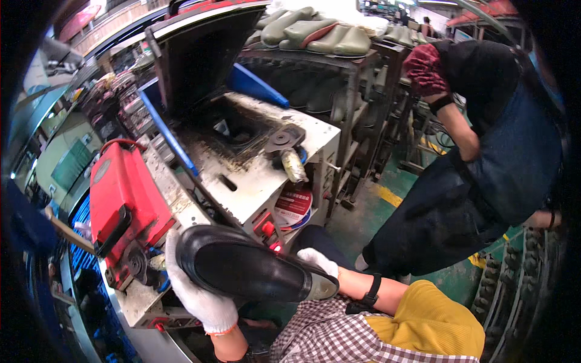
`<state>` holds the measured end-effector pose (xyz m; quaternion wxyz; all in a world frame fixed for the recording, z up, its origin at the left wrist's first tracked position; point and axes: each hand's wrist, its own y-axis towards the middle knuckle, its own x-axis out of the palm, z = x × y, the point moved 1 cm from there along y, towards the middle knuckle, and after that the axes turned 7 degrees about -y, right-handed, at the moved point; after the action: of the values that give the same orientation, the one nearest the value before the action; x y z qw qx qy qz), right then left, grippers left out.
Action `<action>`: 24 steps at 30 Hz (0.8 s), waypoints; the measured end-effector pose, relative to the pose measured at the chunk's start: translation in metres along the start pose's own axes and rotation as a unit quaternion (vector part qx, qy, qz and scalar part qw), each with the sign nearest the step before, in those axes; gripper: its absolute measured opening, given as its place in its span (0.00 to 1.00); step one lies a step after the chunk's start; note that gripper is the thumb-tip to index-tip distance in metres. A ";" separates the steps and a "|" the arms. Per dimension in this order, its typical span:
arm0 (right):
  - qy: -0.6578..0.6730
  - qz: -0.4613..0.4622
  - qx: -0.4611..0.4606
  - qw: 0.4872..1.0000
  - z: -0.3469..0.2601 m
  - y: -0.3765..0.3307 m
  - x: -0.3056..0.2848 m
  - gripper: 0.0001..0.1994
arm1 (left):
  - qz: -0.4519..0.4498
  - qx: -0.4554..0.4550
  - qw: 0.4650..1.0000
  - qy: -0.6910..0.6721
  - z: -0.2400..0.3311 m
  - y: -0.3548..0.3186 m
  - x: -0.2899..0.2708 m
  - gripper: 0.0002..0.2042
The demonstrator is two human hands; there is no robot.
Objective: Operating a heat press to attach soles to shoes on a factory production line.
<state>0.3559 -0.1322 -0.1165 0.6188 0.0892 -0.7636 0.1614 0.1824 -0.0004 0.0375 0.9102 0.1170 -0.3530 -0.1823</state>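
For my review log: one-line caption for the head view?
Gloved left hand and right hand hold a black shoe beside a red machine.

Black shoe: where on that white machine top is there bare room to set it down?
The black shoe sits in the left hand and right hand. Barest patch: the white machine top's front, between the dark slot and the red buttons. Crowded: the sooty recess, grey plate, and cylinder at right.
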 end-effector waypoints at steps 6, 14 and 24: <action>-0.362 0.122 -0.229 0.895 -0.029 0.031 0.068 0.35 | -0.143 0.092 0.894 0.415 -0.016 -0.048 -0.050 0.45; -0.813 0.025 -0.309 0.493 0.024 0.077 0.137 0.46 | 0.151 -0.135 0.949 -0.242 0.033 -0.088 -0.126 0.41; -0.641 0.147 -0.466 0.591 -0.039 0.122 0.092 0.27 | 0.476 0.069 0.874 0.062 0.222 -0.087 -0.315 0.08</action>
<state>0.3304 0.0009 -0.0361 -0.1061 -0.2443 -0.9368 -0.2270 -0.2074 0.0323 -0.0207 0.8966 0.0083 -0.3202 0.3058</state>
